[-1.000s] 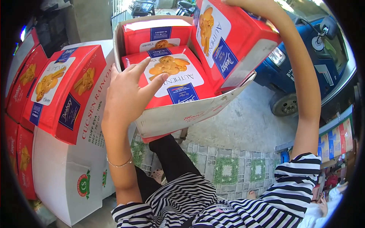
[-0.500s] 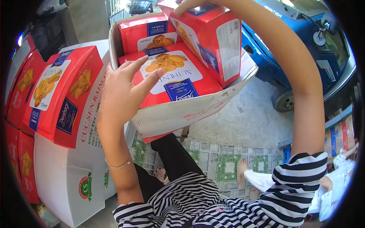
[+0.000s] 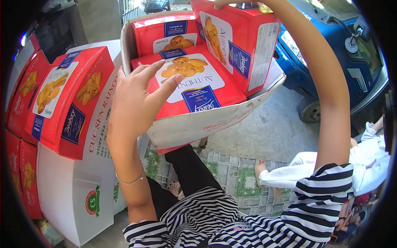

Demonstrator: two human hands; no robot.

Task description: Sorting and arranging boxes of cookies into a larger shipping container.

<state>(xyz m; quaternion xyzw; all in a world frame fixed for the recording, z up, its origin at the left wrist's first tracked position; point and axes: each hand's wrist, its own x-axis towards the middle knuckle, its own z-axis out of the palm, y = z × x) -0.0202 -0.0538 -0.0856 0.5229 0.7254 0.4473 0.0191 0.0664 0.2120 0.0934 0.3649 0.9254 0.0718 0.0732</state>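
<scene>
A: So why does the upright red box (image 3: 237, 53) stand on its narrow side at the carton's right edge?
B: Probably because the flat red box (image 3: 186, 89) takes up the middle of the carton (image 3: 194, 132), leaving little width there.
A: And the hands?
B: The right hand (image 3: 227, 1) seems to grip the upright box's top, mostly cut off by the frame, its arm arched high. The left hand (image 3: 138, 97) is open, fingers spread by the carton's left edge; contact I can't tell.
</scene>
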